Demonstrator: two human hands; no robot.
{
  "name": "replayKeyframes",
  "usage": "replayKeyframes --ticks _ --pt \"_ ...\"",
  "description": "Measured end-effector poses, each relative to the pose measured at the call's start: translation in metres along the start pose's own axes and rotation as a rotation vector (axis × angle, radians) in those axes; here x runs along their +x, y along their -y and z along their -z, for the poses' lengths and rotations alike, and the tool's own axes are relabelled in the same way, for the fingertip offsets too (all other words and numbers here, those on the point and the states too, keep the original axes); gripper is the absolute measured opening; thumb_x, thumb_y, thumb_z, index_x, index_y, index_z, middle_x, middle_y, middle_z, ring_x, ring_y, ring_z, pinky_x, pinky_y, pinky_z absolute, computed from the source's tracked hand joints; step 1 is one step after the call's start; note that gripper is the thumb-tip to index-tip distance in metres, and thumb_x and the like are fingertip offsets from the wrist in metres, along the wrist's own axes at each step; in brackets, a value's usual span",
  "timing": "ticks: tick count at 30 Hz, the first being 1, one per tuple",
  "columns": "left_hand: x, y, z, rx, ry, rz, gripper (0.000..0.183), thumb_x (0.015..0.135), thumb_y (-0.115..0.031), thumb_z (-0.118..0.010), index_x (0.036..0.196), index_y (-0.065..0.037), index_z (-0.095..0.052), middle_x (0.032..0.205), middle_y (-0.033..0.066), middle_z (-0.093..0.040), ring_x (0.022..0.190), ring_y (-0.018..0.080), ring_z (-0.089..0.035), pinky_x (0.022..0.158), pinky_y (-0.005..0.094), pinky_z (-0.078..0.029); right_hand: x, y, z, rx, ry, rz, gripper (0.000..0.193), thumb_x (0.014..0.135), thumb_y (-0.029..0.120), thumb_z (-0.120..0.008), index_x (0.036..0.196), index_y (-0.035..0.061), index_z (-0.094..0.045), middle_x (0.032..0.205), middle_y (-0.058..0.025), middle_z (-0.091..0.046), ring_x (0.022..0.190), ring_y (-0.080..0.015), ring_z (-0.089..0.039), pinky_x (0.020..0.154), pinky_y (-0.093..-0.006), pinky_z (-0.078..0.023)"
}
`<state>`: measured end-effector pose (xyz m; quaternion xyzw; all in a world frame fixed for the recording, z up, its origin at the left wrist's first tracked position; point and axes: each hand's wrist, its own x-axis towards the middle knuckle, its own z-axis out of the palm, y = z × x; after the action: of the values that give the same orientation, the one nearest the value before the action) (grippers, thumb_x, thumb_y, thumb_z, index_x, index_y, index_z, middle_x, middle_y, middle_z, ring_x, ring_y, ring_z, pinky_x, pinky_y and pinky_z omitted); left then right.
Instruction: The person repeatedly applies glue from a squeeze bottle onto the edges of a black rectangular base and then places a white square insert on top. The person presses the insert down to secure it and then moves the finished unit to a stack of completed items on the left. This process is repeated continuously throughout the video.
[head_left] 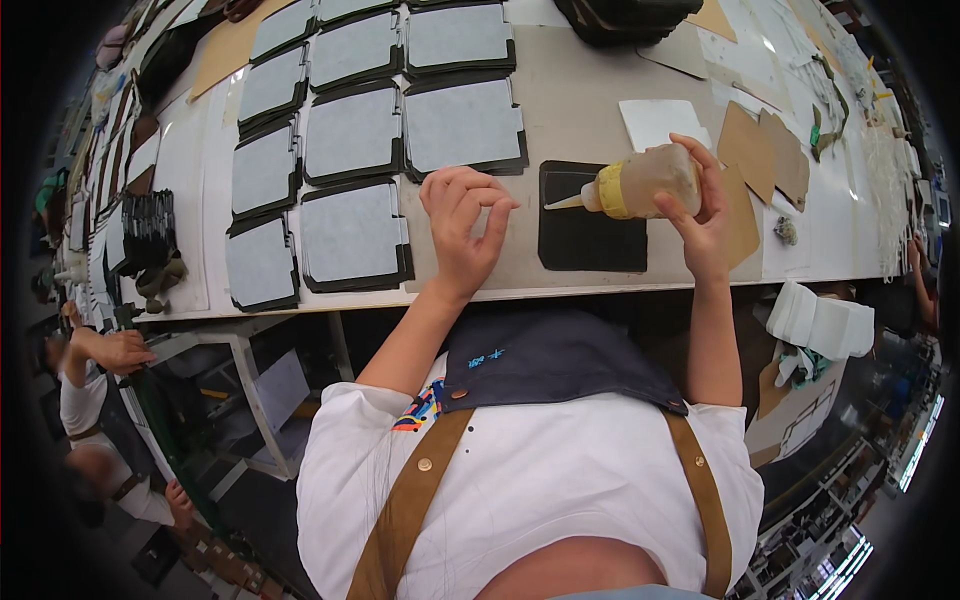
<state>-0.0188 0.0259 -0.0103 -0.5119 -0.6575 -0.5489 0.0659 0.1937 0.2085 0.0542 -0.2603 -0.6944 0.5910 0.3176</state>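
My right hand (703, 215) is wrapped round a translucent glue bottle (655, 180) with a yellow band and a pointed nozzle. The bottle lies tilted on its side in the air, its nozzle tip at the left part of a black rectangular piece (592, 235) with a stitched-looking edge. That piece rests flat near the table's front edge, partly covered by the bottle. My left hand (467, 225) hovers left of it, fingers loosely curled and thumb apart, with nothing visible in them. It is nearest to the stacks of black pieces with pale grey panels (462, 125).
More grey-panelled stacks (352, 235) fill the left side in rows. Beyond the bottle lie a white sheet (660, 125) and brown card pieces (748, 150). A black bag-like item (620, 15) sits at the back. Another person's hand (115, 350) is at the far left.
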Motion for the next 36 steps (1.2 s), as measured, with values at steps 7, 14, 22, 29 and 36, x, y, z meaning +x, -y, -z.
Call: replayKeyframes --ticks 7,14,22,29,36 --pt "0.0 0.0 0.0 0.01 -0.002 -0.015 0.013 0.095 -0.015 -0.067 0.084 -0.011 -0.066 0.091 0.0024 -0.065 0.096 0.0237 -0.057 0.097 0.039 -0.036 -0.018 -0.002 0.008 -0.018 0.083 0.007 0.069 0.081 0.015 -0.085 0.141 0.0048 -0.054 0.122 -0.0044 -0.06 0.112 -0.0148 -0.058 0.097 -0.03 -0.049" --pt "-0.001 0.0 0.001 -0.005 0.006 0.012 0.011 0.094 -0.012 -0.067 0.084 -0.01 -0.067 0.092 0.0034 -0.066 0.098 0.0243 -0.057 0.099 0.0399 -0.036 -0.032 -0.01 0.026 0.298 0.013 -0.064 0.077 0.086 0.033 -0.082 0.147 0.0022 -0.046 0.136 -0.0121 -0.061 0.129 -0.0233 -0.057 0.107 -0.036 -0.046" --pt "-0.001 0.001 -0.004 -0.019 -0.019 0.024 0.009 0.089 -0.012 -0.071 0.081 -0.012 -0.067 0.087 0.0002 -0.064 0.094 0.0232 -0.057 0.098 0.0405 -0.035 -0.014 -0.028 0.087 0.415 -0.402 -0.018 0.075 0.09 0.041 -0.078 0.145 0.0039 -0.044 0.138 -0.0128 -0.059 0.131 -0.0251 -0.055 0.109 -0.0397 -0.047" --pt "-0.001 0.001 -0.004 0.006 -0.01 0.023 0.01 0.09 -0.012 -0.071 0.081 -0.012 -0.066 0.088 0.0001 -0.064 0.094 0.023 -0.057 0.095 0.0396 -0.035 -0.002 -0.032 0.084 0.198 -0.389 0.089 0.068 0.086 0.032 -0.085 0.139 0.0077 -0.052 0.131 -0.0063 -0.062 0.122 -0.0172 -0.059 0.103 -0.0331 -0.049" --pt "-0.001 0.001 -0.004 0.005 0.002 0.031 0.011 0.091 -0.012 -0.071 0.081 -0.012 -0.066 0.088 0.0006 -0.065 0.095 0.0232 -0.057 0.095 0.0392 -0.035 0.003 -0.033 0.082 0.101 -0.345 0.106 0.068 0.084 0.033 -0.086 0.138 0.0069 -0.054 0.128 -0.004 -0.061 0.12 -0.0163 -0.058 0.105 -0.0327 -0.048"
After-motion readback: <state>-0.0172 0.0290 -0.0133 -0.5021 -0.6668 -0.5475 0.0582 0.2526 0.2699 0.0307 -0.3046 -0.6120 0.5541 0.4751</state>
